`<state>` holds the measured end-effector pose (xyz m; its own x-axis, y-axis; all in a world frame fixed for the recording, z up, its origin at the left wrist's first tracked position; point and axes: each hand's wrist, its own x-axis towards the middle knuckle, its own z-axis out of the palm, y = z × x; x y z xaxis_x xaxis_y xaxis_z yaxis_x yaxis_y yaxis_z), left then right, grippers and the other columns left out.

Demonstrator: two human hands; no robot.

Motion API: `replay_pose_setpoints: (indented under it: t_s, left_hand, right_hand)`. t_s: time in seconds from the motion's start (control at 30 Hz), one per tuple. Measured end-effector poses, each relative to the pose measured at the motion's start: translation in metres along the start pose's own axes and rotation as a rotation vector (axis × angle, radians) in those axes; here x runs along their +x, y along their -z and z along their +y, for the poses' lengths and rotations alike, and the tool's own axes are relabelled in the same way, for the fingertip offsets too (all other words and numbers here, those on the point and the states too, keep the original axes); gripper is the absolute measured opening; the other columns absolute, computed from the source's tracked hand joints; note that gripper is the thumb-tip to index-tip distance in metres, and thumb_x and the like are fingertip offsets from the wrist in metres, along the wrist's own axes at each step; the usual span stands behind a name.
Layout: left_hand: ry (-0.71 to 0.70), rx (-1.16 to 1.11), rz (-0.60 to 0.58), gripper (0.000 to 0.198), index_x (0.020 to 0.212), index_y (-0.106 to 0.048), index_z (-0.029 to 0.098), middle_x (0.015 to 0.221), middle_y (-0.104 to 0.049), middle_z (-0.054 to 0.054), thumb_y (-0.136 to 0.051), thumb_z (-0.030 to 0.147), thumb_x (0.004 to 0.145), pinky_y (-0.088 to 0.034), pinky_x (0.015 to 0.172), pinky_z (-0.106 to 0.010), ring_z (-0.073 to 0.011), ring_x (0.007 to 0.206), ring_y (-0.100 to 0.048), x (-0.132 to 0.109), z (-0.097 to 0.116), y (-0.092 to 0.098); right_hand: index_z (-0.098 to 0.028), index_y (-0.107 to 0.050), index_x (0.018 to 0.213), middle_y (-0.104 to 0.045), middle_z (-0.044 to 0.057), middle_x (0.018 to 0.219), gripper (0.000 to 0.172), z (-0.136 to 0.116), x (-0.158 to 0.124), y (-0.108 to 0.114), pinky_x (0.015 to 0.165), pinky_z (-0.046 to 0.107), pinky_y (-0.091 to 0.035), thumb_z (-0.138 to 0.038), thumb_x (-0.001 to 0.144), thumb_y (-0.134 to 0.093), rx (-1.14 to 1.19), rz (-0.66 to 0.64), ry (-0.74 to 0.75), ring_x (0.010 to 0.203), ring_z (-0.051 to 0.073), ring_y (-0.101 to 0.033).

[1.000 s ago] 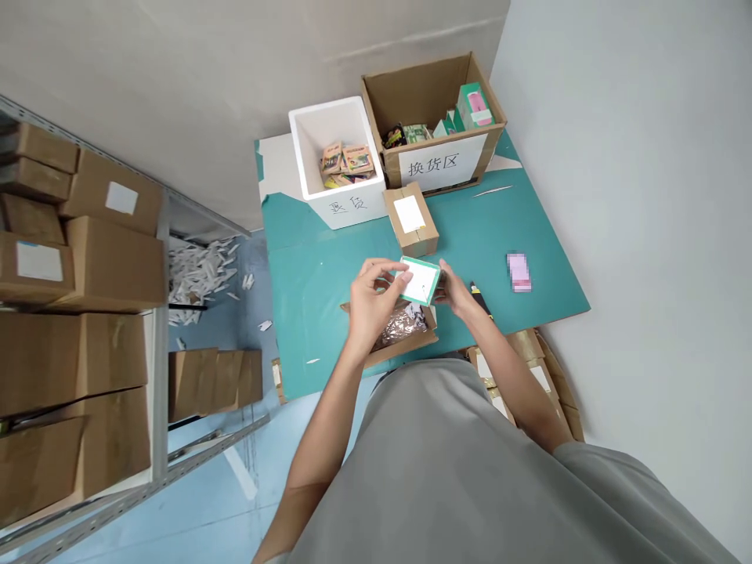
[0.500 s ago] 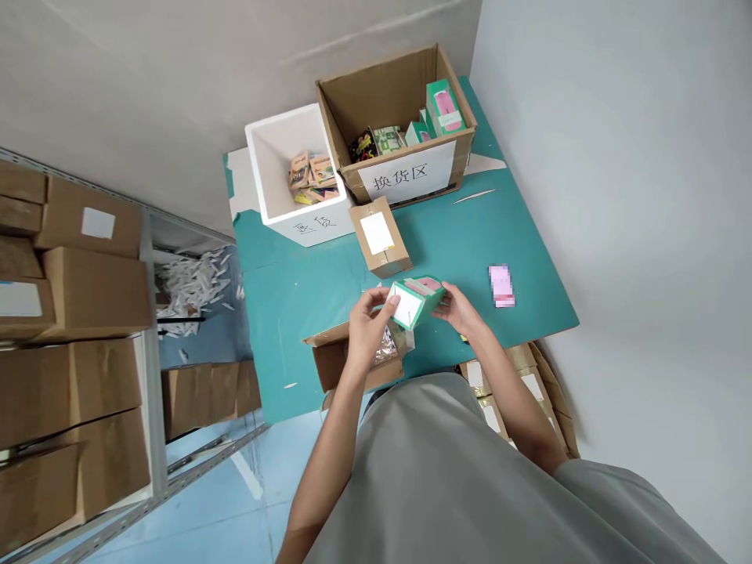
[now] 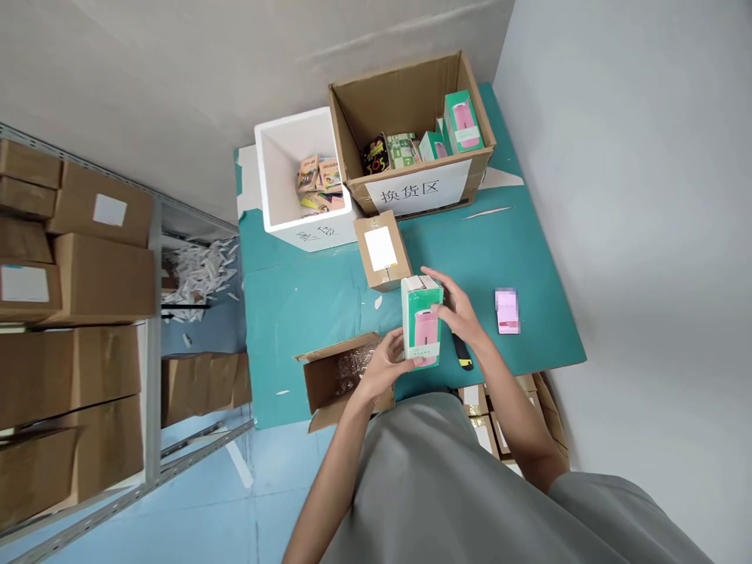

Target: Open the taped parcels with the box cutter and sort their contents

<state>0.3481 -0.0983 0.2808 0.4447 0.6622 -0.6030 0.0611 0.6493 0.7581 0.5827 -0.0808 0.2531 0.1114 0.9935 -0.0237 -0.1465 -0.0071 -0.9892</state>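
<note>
Between my two hands is a green and white product box (image 3: 421, 321) with a pink item pictured on its front, held upright over the table's near edge. My left hand (image 3: 385, 364) grips its lower left corner, fingers closed on it. Around its upper right side is my right hand (image 3: 457, 307), thumb on the front face. Below and left of the box lies an open cardboard carton (image 3: 323, 384) with clear bubble wrap (image 3: 352, 366) inside. A black and yellow box cutter (image 3: 463, 354) rests just under my right forearm.
A closed carton with a white label (image 3: 381, 249) sits mid-table. Behind it stand a white foam bin (image 3: 302, 235) of small packs and a large cardboard box (image 3: 405, 94) with similar green boxes. A phone (image 3: 507, 312) lies at right. Shelved cartons (image 3: 106, 274) stand left.
The green box has turned from tilted, with its white end showing, to upright with its pictured front facing me. Both hands have shifted their hold. The box cutter shows more fully.
</note>
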Motion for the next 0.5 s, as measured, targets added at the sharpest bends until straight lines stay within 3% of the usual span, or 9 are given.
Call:
replay_pose_setpoints:
  t_s: [0.1, 0.17, 0.27, 0.37, 0.5]
  left_hand:
    - [-0.084, 0.02, 0.045, 0.079, 0.136, -0.069, 0.024, 0.152, -0.073, -0.015, -0.109, 0.036, 0.069, -0.061, 0.118, -0.052, -0.0394, 0.15, -0.064, 0.01, 0.004, 0.002]
    - [-0.119, 0.01, 0.074, 0.081, 0.136, -0.068, 0.024, 0.151, -0.072, -0.015, -0.109, 0.035, 0.067, -0.062, 0.117, -0.054, -0.0402, 0.149, -0.065, 0.017, 0.004, 0.004]
    - [-0.144, -0.003, 0.098, 0.082, 0.138, -0.066, 0.024, 0.153, -0.071, -0.015, -0.109, 0.035, 0.068, -0.062, 0.117, -0.054, -0.041, 0.149, -0.064, 0.027, 0.005, 0.005]
    - [-0.178, 0.016, 0.144, 0.08, 0.139, -0.068, 0.025, 0.152, -0.073, -0.015, -0.108, 0.04, 0.071, -0.063, 0.115, -0.051, -0.0402, 0.148, -0.065, 0.039, 0.01, 0.003]
    - [-0.184, 0.042, 0.193, 0.082, 0.144, -0.071, 0.027, 0.156, -0.073, -0.015, -0.107, 0.051, 0.074, -0.061, 0.118, -0.051, -0.0406, 0.146, -0.069, 0.052, 0.018, 0.004]
  right_hand:
    - [-0.031, -0.057, 0.172, -0.048, 0.006, 0.187, 0.078, -0.007, 0.001, -0.003, 0.14, 0.05, -0.046, -0.047, 0.097, -0.073, -0.029, -0.031, 0.066, 0.174, 0.033, -0.045]
    - [-0.031, -0.049, 0.178, -0.041, 0.005, 0.191, 0.085, -0.008, 0.0, -0.005, 0.143, 0.049, -0.042, -0.051, 0.1, -0.074, -0.017, -0.031, 0.055, 0.178, 0.032, -0.038]
    - [-0.031, -0.041, 0.182, -0.046, 0.008, 0.188, 0.094, 0.004, -0.004, -0.011, 0.143, 0.048, -0.041, -0.056, 0.1, -0.079, 0.045, 0.009, -0.003, 0.175, 0.032, -0.044]
    - [-0.033, -0.053, 0.175, -0.061, 0.008, 0.176, 0.087, 0.027, -0.014, -0.019, 0.141, 0.053, -0.045, -0.056, 0.098, -0.083, 0.079, 0.026, -0.095, 0.165, 0.034, -0.057]
    - [-0.038, -0.064, 0.167, -0.07, 0.006, 0.168, 0.077, 0.053, -0.032, -0.025, 0.132, 0.057, -0.056, -0.054, 0.095, -0.086, 0.108, 0.013, -0.23, 0.155, 0.038, -0.068]
